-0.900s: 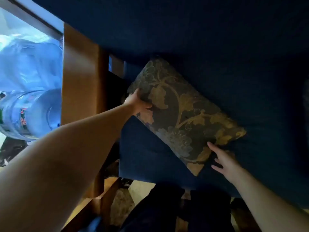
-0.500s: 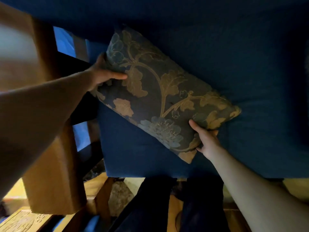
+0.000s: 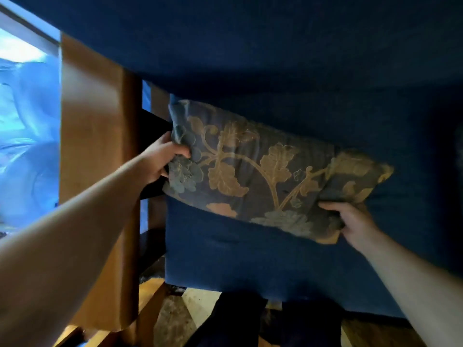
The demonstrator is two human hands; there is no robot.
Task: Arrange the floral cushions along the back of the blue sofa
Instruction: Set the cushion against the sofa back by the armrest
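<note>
One floral cushion (image 3: 263,171), dark grey-blue with gold leaves and vines, stands nearly level on the blue sofa's seat (image 3: 250,259), leaning against the blue backrest (image 3: 275,58) at the sofa's left end. My left hand (image 3: 160,159) grips the cushion's left edge, bunching the fabric. My right hand (image 3: 353,224) clutches its lower right corner. Only this one cushion is in view.
The sofa's wooden armrest (image 3: 92,146) rises just left of the cushion. Beyond it lie pale blue plastic-wrapped things (image 3: 27,134). My dark trouser legs (image 3: 250,321) stand at the seat's front edge over a patterned floor (image 3: 198,301).
The cushion has turned from a steep diagonal to nearly level and sits back against the backrest. Both hands went from resting on it to gripping its ends.
</note>
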